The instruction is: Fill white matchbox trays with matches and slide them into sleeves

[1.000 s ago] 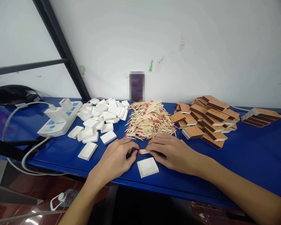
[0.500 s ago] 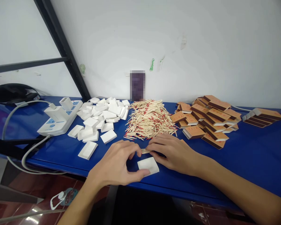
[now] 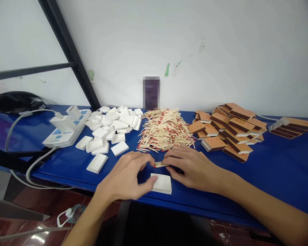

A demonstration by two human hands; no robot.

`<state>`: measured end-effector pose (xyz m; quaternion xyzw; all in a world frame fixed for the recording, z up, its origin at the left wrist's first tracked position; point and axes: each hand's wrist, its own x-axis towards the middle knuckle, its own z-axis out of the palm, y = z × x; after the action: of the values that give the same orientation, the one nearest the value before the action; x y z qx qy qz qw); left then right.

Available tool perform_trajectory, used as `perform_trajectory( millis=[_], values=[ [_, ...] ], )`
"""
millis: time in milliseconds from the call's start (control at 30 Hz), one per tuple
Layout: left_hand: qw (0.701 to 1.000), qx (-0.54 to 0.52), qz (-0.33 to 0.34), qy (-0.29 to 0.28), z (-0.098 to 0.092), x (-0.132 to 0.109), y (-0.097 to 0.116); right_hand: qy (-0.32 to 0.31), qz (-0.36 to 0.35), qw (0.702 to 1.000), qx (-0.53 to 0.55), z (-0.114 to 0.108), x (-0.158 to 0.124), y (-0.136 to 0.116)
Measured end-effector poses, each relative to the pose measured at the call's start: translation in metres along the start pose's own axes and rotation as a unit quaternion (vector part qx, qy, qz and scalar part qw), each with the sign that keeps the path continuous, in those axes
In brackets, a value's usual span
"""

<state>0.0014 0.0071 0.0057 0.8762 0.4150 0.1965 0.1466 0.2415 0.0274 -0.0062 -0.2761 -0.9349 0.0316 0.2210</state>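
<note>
Several matches lie side by side on the blue table between my hands. My right hand has its fingers closed on their right end. My left hand is curved with thumb and fingers apart; its fingertips are at the red heads on the left end, and its thumb touches the white tray. This tray lies near the table's front edge, just below the matches. Behind the hands rises a large heap of loose matches with red heads.
White trays are piled to the left, orange and brown matchbox sleeves to the right. A power strip with chargers and cables sits at the far left beside a black frame. A pixelated dark object stands against the wall.
The white tray beside my left thumb has turned slightly and now lies straighter. My left fingertips have shifted slightly, showing more of the red match heads.
</note>
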Motion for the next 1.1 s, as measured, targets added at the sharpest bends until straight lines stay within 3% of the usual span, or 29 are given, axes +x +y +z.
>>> perform_trajectory(
  millis=[167, 300, 400, 733, 1100],
  values=[
    [0.992, 0.052, -0.081, 0.085, 0.004, 0.008, -0.008, 0.030, -0.004, 0.999, 0.045, -0.012, -0.001, -0.001],
    [0.981, 0.121, -0.129, 0.085, 0.008, 0.011, -0.012, 0.086, 0.028, 0.996, -0.003, -0.013, 0.000, 0.003],
    [0.973, 0.159, -0.150, 0.077, 0.009, 0.011, -0.011, 0.091, 0.045, 0.994, -0.046, -0.007, 0.001, 0.006],
    [0.973, 0.172, -0.137, 0.064, 0.011, 0.012, -0.010, 0.034, 0.028, 0.998, -0.051, 0.003, 0.001, 0.002],
    [0.975, 0.172, -0.129, 0.058, 0.010, 0.013, -0.007, 0.044, 0.109, 0.979, -0.168, 0.000, 0.003, 0.008]
  ],
)
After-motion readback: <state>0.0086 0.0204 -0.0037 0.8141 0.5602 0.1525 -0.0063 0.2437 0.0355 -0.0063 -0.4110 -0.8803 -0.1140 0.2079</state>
